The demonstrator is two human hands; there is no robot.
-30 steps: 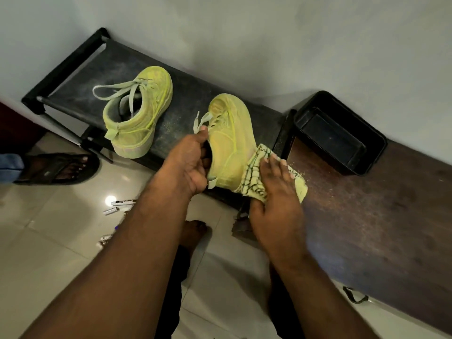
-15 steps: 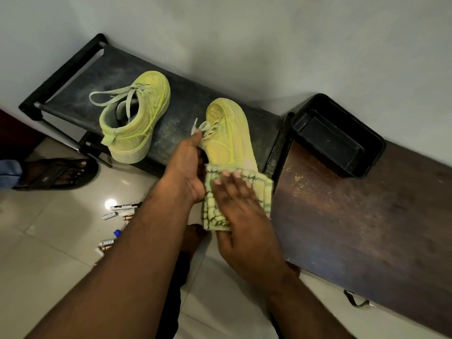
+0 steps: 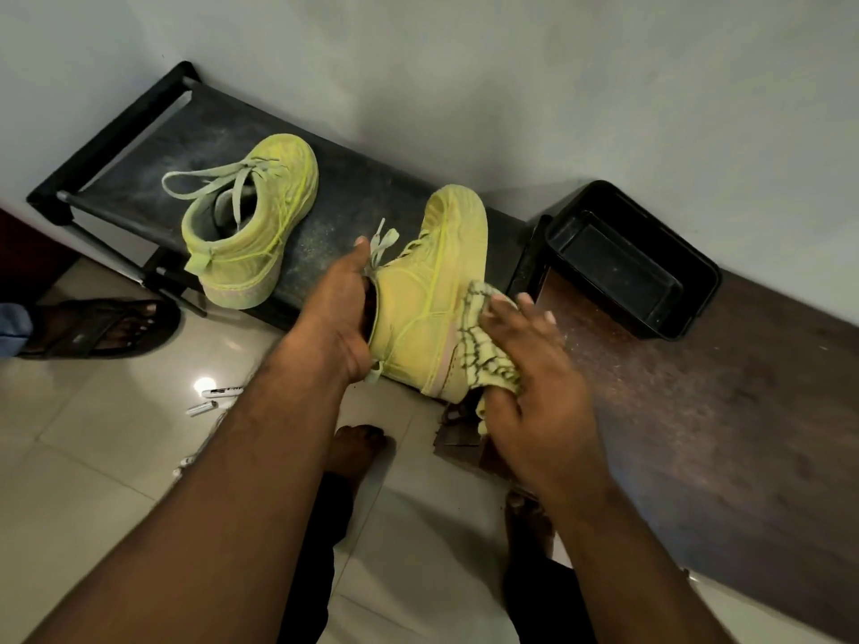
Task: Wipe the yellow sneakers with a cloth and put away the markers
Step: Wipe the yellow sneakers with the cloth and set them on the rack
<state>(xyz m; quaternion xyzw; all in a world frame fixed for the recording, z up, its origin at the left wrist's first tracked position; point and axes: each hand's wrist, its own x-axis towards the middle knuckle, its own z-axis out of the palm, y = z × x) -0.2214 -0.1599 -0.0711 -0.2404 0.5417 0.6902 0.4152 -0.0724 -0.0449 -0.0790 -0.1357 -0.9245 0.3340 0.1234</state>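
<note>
Two jobs remain: my left hand (image 3: 341,318) grips the near yellow canvas sneaker (image 3: 427,299) by its collar on the black rack (image 3: 325,188), my right hand (image 3: 530,364) presses the patterned yellow cloth (image 3: 483,350) against its sole edge, and next I judge comes the far left sneaker (image 3: 251,220), then the markers (image 3: 211,399) on the floor.

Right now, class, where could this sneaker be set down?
Free: rack top between resting sneaker and tray; wooden bench in front of the tray. Crowded: floor by the markers.
</note>
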